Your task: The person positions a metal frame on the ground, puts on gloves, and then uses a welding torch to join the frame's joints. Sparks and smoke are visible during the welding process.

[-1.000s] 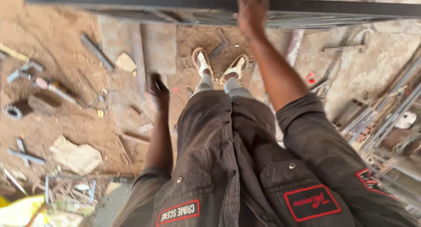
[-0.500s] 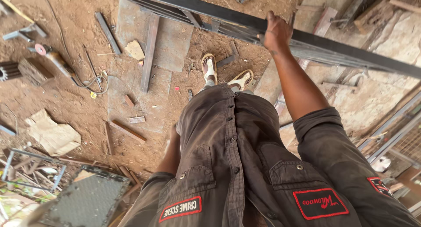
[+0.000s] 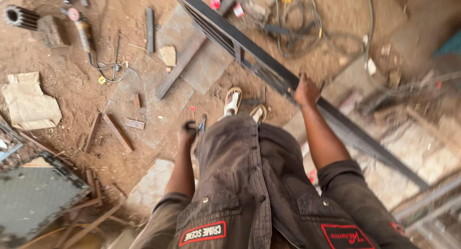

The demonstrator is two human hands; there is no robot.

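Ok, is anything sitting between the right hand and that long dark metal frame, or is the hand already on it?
Nothing visible stands between them: the right hand already rests on the top edge of the long dark metal frame. The left hand hangs low beside the leg, holding a small dark tool, apart from the frame.

A long dark steel frame bar point(image 3: 269, 68) runs slantwise from the top of the view down to the right, barring the way across; the right hand point(image 3: 306, 91) lies on it. On the near side of it, the left hand point(image 3: 187, 133) hangs low beside the dark trousers, over open brown dirt. Farther left the ground is cluttered: short rusty steel offcuts point(image 3: 117, 131), a crumpled piece of cardboard point(image 3: 29, 105), an angle grinder with its cord point(image 3: 84, 32) and a grey checker-plate sheet point(image 3: 36, 196).
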